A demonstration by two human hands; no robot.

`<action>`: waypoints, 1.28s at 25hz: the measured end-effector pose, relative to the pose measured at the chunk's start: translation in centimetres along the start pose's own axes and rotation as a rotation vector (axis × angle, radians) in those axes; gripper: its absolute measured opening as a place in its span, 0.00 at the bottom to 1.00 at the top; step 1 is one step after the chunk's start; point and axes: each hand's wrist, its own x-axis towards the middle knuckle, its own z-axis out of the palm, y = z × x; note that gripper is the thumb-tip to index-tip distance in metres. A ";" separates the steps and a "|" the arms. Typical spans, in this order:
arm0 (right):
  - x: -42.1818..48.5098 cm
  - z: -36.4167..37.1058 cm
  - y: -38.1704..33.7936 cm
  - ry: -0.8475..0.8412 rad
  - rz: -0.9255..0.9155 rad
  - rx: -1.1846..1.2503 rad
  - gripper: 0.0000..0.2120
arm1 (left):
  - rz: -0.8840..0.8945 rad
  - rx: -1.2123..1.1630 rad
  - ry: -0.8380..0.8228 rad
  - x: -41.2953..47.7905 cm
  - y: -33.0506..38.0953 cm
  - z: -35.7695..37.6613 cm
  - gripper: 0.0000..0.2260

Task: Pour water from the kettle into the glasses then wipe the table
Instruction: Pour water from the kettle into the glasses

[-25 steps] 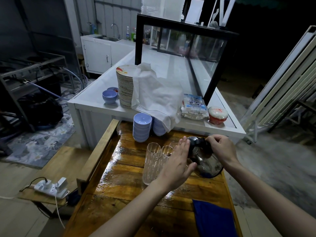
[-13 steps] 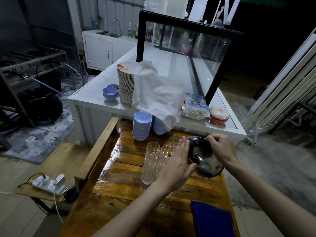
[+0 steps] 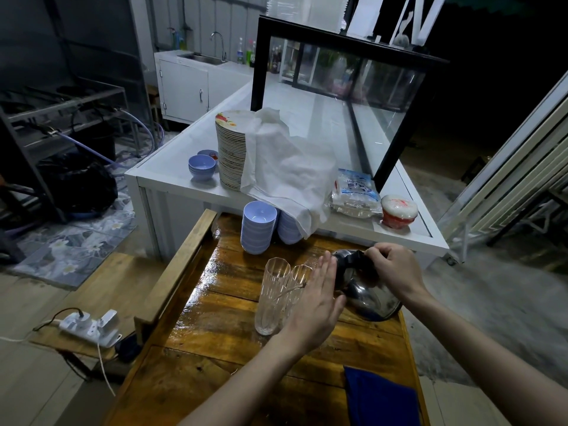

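Observation:
A steel kettle [image 3: 373, 298] with a black top is tipped leftward over the wet wooden table [image 3: 215, 327]. My right hand [image 3: 395, 270] is closed on its black handle. My left hand [image 3: 316, 302] lies flat, fingers together, against the kettle's left side near the spout. A thin stream of water runs from the spout into a tall ribbed glass [image 3: 272, 295] standing upright. A second glass [image 3: 299, 273] stands just behind it, partly hidden by my left hand. A dark blue cloth [image 3: 381, 398] lies at the table's near right corner.
Stacked lilac bowls [image 3: 258, 230] stand at the table's far end. Behind is a white counter [image 3: 172, 173] with a plate stack [image 3: 232, 152], a white cloth, a plastic packet and a red-and-white container [image 3: 398, 210]. A power strip [image 3: 89, 329] lies on a low bench to the left.
Both hands and the tilted kettle have stayed in place over the glasses. The camera has tilted slightly, so the scene sits a little lower in view.

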 end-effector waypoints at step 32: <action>-1.4 1.8 3.4 0.084 0.336 0.344 0.17 | 0.053 0.125 -0.020 1.4 0.1 0.5 0.33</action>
